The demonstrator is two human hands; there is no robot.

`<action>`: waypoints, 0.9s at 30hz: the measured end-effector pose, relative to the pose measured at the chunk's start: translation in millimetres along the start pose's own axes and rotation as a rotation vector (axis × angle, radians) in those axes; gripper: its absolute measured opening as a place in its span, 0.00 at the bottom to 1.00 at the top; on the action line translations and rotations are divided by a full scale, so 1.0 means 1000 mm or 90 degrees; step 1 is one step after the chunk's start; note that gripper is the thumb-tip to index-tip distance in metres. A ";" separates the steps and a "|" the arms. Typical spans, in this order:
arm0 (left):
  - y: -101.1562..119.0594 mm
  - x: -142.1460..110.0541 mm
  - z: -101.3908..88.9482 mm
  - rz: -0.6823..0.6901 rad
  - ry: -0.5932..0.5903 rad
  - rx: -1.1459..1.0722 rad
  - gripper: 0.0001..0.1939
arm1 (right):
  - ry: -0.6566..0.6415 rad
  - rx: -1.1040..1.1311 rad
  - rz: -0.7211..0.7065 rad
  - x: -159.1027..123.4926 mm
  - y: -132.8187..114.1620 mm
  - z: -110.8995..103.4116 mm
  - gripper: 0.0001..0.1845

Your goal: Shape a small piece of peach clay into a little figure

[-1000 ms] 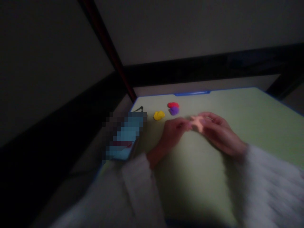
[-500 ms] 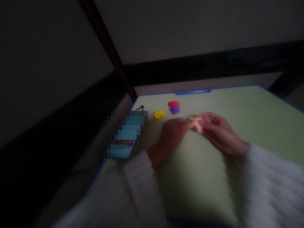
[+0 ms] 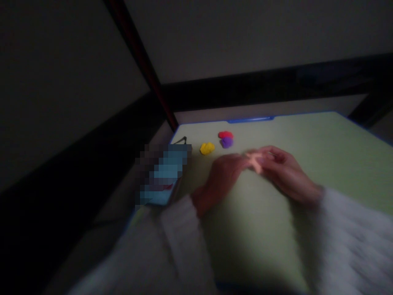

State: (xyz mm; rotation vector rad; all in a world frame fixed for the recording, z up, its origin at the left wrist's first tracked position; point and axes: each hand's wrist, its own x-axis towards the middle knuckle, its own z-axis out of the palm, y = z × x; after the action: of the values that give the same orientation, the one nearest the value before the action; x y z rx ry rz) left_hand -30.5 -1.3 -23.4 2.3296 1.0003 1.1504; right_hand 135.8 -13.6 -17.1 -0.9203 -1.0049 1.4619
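A pale orange, star-like piece of modelling clay point(image 3: 255, 162) is pinched between my two hands, a little above the table. My left hand point(image 3: 222, 174) grips its left side, fingertips pressed together and partly hidden behind the hand's back. On the other side my right hand point(image 3: 285, 172) pinches it between thumb and fingers. Beyond my left hand lie a yellow lump of clay point(image 3: 207, 148), a purple lump point(image 3: 227, 142) and a red lump point(image 3: 225, 134); the purple one touches the red. Blur hides the fine shape of the held piece.
The light green table point(image 3: 322, 155) has a blue edge with a blue handle point(image 3: 251, 119) at the far side. At its left edge lies a blue object point(image 3: 167, 172), blurred into blocks, with a dark thin bent piece point(image 3: 181, 140) behind it. A wall stands beyond.
My left hand has turned and shifted slightly, so its back now covers more of its fingers. The right hand keeps its pinch on the clay, almost still.
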 end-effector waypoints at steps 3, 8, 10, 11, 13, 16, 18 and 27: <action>0.000 0.003 0.001 -0.068 0.007 -0.067 0.10 | -0.007 0.010 -0.003 0.001 0.000 -0.003 0.12; -0.002 0.007 0.007 -0.193 -0.052 -0.286 0.18 | -0.024 0.025 -0.010 0.001 -0.001 -0.002 0.11; -0.001 0.007 0.008 -0.218 -0.074 -0.326 0.20 | -0.032 0.018 -0.009 0.000 -0.001 0.001 0.11; 0.000 0.007 0.008 -0.226 -0.078 -0.332 0.19 | -0.032 0.012 -0.010 0.000 -0.001 0.001 0.11; 0.002 0.007 0.008 -0.236 -0.075 -0.330 0.17 | -0.023 0.000 -0.016 -0.001 -0.001 0.002 0.12; 0.005 0.008 0.007 -0.233 -0.077 -0.329 0.15 | -0.016 -0.004 -0.019 -0.002 0.000 0.002 0.13; 0.006 0.008 0.007 -0.239 -0.082 -0.345 0.16 | -0.017 0.004 -0.017 -0.001 0.001 0.000 0.13; -0.001 0.008 0.013 -0.315 -0.084 -0.432 0.22 | -0.010 0.011 -0.022 0.000 0.000 0.000 0.13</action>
State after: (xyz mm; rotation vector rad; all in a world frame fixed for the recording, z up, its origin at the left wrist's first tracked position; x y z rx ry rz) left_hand -17.5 4.8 -27.7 1.4953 0.8850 0.9245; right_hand 136.2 -13.9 -16.8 -0.8769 -1.0135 1.4488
